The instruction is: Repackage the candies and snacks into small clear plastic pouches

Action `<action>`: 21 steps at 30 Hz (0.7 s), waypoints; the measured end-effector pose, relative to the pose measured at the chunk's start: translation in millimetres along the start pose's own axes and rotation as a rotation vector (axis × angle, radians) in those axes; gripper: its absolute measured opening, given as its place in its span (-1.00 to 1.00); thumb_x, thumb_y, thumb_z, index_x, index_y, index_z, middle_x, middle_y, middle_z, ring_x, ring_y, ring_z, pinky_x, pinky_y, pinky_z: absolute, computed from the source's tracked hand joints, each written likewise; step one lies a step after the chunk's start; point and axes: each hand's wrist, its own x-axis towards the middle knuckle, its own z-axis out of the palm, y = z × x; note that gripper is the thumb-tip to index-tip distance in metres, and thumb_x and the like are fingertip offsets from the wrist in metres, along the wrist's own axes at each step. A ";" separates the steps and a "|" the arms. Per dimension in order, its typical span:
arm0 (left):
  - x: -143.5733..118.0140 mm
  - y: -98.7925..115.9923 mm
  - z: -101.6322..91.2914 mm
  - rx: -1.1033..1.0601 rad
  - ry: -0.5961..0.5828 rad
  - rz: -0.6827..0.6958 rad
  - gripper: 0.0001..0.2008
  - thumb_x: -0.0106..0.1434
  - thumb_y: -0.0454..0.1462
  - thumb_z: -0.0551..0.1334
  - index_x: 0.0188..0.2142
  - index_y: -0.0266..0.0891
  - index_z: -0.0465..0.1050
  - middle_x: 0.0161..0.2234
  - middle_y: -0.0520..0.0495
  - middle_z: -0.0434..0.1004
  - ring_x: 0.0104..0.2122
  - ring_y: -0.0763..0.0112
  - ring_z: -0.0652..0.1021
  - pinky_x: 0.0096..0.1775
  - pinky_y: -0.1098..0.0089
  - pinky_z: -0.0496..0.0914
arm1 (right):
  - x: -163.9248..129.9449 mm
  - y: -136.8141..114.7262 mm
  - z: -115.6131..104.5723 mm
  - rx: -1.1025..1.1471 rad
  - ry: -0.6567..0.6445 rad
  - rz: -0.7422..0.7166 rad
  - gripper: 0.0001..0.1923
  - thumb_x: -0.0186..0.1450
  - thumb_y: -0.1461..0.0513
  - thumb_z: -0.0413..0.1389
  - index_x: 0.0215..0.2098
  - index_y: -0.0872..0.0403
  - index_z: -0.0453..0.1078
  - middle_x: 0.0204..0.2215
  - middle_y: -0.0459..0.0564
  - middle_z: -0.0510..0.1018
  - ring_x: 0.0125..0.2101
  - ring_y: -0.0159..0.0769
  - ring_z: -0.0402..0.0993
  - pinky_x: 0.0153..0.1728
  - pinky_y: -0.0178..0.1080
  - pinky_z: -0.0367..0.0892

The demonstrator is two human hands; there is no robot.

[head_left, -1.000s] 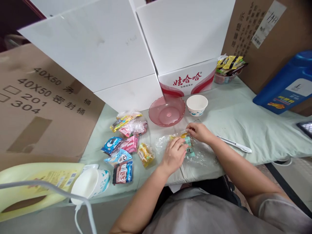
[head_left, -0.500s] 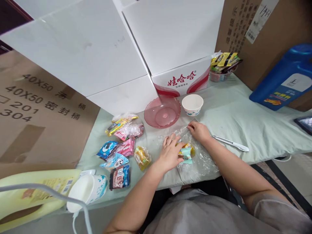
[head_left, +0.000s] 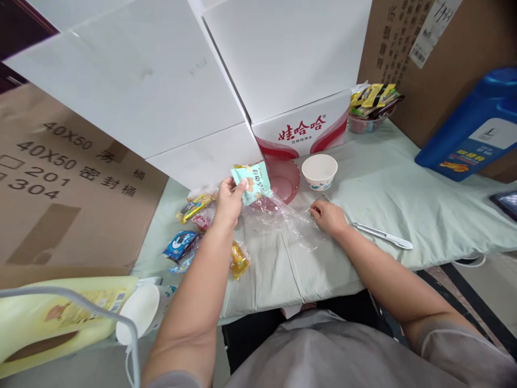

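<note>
- Left hand is up at centre frame, fingers pinched on a pale teal snack packet, lifted clear of the table just in front of the pink plastic dish.
- Right hand sits right of centre, fingertips pinching the edge of a clear plastic bag that lies crumpled between the two hands.
- The surface is a table draped in a pale green cloth, creased and running off to the right edge.
- A white paper bowl stands just right of the dish; a white-handled knife lies beside the right forearm.
- Loose snack packets are scattered left of centre, partly behind the left arm.
- Behind it all, a white carton with red lettering fills the upper middle, brown cardboard boxes the left.
- A blue jug leans at the right edge, and a small bowl of wrapped snacks sits at upper right.
</note>
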 end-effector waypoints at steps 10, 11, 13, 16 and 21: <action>-98.8 14.7 16.1 0.807 -0.575 0.732 -0.36 0.08 -0.45 0.12 0.20 -0.26 0.23 0.07 -0.20 0.42 0.19 0.08 0.29 0.26 -0.07 0.00 | 1.6 1.3 1.6 0.015 -0.007 0.003 -0.82 0.33 0.20 0.04 -0.21 0.01 0.47 -0.24 -0.02 0.61 -0.24 -0.24 0.49 -0.32 -0.29 0.22; -113.5 13.4 17.8 0.860 -0.658 0.710 -0.44 0.11 -0.46 0.11 0.14 -0.26 0.30 -0.04 -0.18 0.50 0.09 0.11 0.39 0.25 -0.09 0.00 | 1.3 1.3 1.7 0.017 -0.004 0.000 -0.82 0.33 0.20 0.04 -0.20 0.01 0.47 -0.24 -0.02 0.61 -0.23 -0.24 0.49 -0.32 -0.29 0.22; -142.8 9.4 18.2 0.933 -0.875 0.641 -0.63 0.15 -0.46 0.11 -0.06 -0.24 0.46 -0.23 -0.12 0.55 -0.08 0.19 0.48 0.20 -0.01 0.13 | 0.7 1.4 1.9 0.022 0.005 -0.002 -0.82 0.33 0.20 0.04 -0.19 0.02 0.47 -0.24 -0.01 0.61 -0.23 -0.23 0.50 -0.30 -0.28 0.23; -179.3 7.0 9.9 0.902 -1.222 0.510 -0.75 0.17 -0.44 0.16 -0.19 -0.19 0.49 -0.29 -0.06 0.54 -0.18 0.26 0.51 -0.01 0.22 0.35 | 1.8 2.9 1.2 0.037 0.019 0.004 -0.81 0.33 0.20 0.05 -0.16 0.03 0.47 -0.25 -0.01 0.61 -0.24 -0.23 0.50 -0.28 -0.28 0.25; -190.2 14.9 -4.4 0.629 -1.273 0.353 -0.58 0.13 -0.06 0.36 -0.07 -0.19 0.45 -0.15 -0.07 0.54 -0.10 0.23 0.51 -0.03 0.27 0.39 | 2.5 0.9 -8.4 0.141 0.053 -0.001 -0.75 0.28 0.23 0.12 -0.07 0.10 0.42 -0.23 0.03 0.60 -0.24 -0.21 0.50 -0.20 -0.22 0.33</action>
